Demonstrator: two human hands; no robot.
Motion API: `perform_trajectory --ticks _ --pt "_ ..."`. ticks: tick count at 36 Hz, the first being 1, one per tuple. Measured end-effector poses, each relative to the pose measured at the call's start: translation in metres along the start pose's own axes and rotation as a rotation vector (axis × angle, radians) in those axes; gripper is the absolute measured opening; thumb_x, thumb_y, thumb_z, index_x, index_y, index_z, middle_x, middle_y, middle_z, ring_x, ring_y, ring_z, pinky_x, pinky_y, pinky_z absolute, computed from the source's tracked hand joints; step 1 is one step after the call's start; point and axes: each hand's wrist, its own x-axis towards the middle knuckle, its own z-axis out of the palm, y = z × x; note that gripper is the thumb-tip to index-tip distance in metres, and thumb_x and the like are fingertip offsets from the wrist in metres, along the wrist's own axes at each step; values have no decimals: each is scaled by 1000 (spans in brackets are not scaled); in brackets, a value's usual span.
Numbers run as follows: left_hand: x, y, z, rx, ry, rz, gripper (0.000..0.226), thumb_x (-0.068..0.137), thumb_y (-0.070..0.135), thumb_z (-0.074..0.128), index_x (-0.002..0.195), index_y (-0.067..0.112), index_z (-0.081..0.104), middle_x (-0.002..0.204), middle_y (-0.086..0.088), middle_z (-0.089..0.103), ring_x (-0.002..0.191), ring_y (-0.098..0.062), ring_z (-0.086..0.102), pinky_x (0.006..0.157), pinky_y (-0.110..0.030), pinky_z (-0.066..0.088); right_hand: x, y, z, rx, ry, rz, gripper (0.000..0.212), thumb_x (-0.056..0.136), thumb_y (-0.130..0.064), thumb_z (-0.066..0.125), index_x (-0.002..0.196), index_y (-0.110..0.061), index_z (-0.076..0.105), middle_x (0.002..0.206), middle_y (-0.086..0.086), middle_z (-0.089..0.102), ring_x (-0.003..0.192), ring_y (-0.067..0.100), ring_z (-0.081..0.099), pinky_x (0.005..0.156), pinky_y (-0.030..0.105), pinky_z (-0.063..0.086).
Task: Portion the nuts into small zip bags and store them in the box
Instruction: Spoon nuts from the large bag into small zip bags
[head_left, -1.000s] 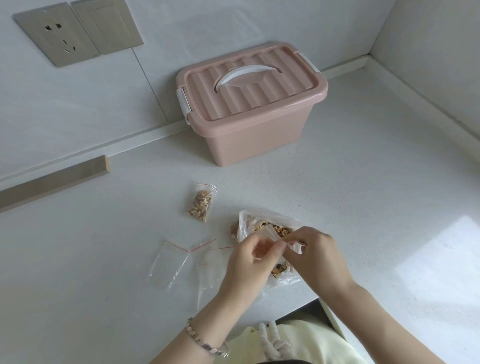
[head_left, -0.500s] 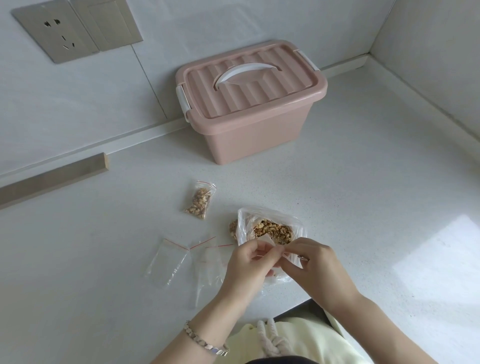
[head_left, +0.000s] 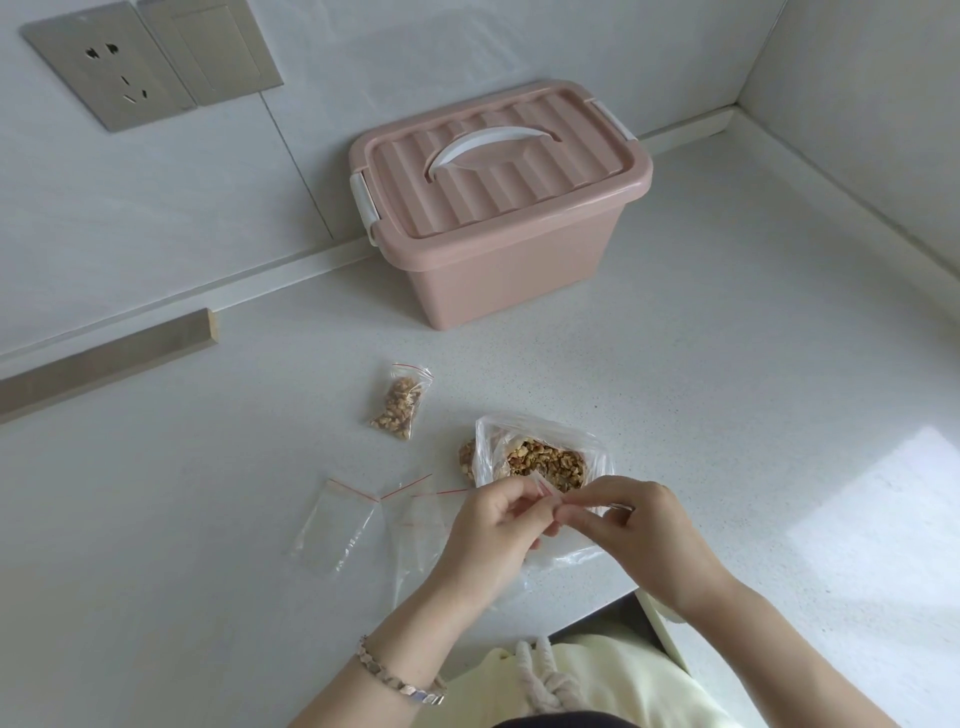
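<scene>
My left hand (head_left: 493, 535) and my right hand (head_left: 639, 535) meet over the counter's front edge and pinch the red-striped top of a small zip bag (head_left: 545, 488) between their fingertips; most of that bag is hidden by my hands. Just behind them lies a large clear bag of nuts (head_left: 545, 460), its mouth open. A filled small zip bag (head_left: 400, 402) lies further back to the left. Two empty zip bags (head_left: 337, 525) (head_left: 415, 525) lie flat left of my left hand. The pink box (head_left: 504, 260) stands at the back wall with its lid closed.
A white counter (head_left: 727, 415) runs into a corner at the right. Its front edge has a notch right under my forearms. A wooden strip (head_left: 104, 358) lies along the wall at the left. Wall sockets (head_left: 114, 67) sit above it.
Both hands have drawn slightly toward me and lifted off the big nut bag, uncovering the nuts. They keep pinching the small bag's top.
</scene>
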Motion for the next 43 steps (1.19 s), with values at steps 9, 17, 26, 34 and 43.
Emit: perform_trajectory --ticks 9,17,26,34,43 --pt "0 10 -17 326 -168 202 18 91 13 56 73 15 55 65 15 58 66 1 55 67 -18 43 5 -1 -9 199 -40 -67 10 70 -36 69 73 -28 75 73 -5 71 69 25 62 64 31 47" --pt "3 21 -29 415 -151 182 25 86 17 62 65 29 59 64 12 59 65 -7 56 68 -26 46 6 -5 -18 24 94 -89 10 75 -40 71 66 -35 71 64 -14 67 48 8 48 50 16 35" --pt "-4 36 6 1205 385 270 33 61 21 57 50 17 27 36 4 26 35 -18 17 44 -12 2 4 -24 0 -493 323 53 6 74 -23 69 69 -23 70 66 -9 68 66 15 63 61 31 50" --pt "6 28 -4 525 80 470 66 69 47 59 126 25 35 121 24 35 116 7 35 96 -2 24 6 -34 -11 -124 238 42 11 76 -7 72 67 -12 69 59 -7 64 43 -5 48 45 6 32" --pt "23 8 2 709 92 612 93 61 52 71 135 21 25 123 4 50 116 -10 43 104 -25 29 8 -33 -6 59 204 116 18 73 -13 73 57 -18 65 62 5 67 40 3 41 45 9 30"
